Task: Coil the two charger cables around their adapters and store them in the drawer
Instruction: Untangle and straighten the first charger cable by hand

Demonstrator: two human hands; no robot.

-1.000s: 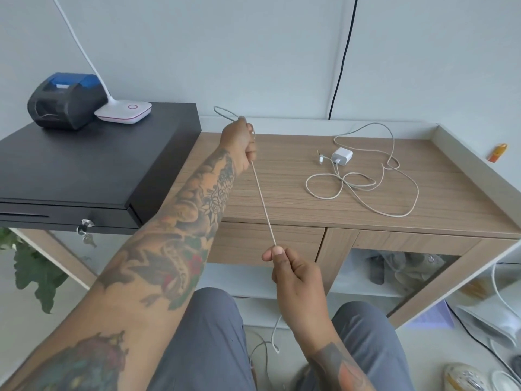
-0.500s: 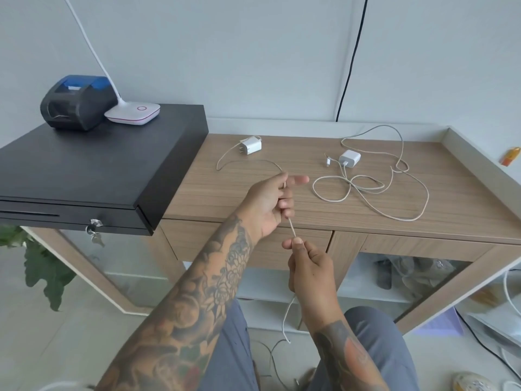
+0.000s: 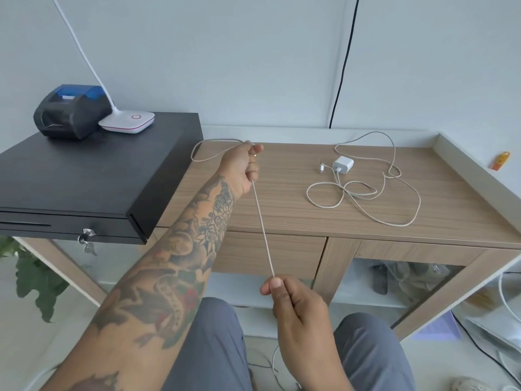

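- Two hands hold one cable (image 3: 263, 230) taut: the left hand (image 3: 239, 167) has its fingers curled round it up over the tabletop (image 3: 282, 204), and the right hand (image 3: 293, 300) pinches it between thumb and fingers lower down, in front of the drawer (image 3: 282, 252).
- Half a second ago the hands were close together; now the left has drawn away again toward the black cash box (image 3: 93, 179), pulling a fresh stretch straight.
- The first adapter, which lay on the tabletop beside the cash box a moment ago, is out of sight now; I cannot tell whether it sits in the left hand.
- A loop trails from the left hand toward the cash box, and the loose end hangs below the right hand.
- The second adapter (image 3: 342, 165) and its tangled second cable (image 3: 394, 204) lie untouched, right of the cash box.
- Likely this is straightening before wrapping; both coils and the storing remain.
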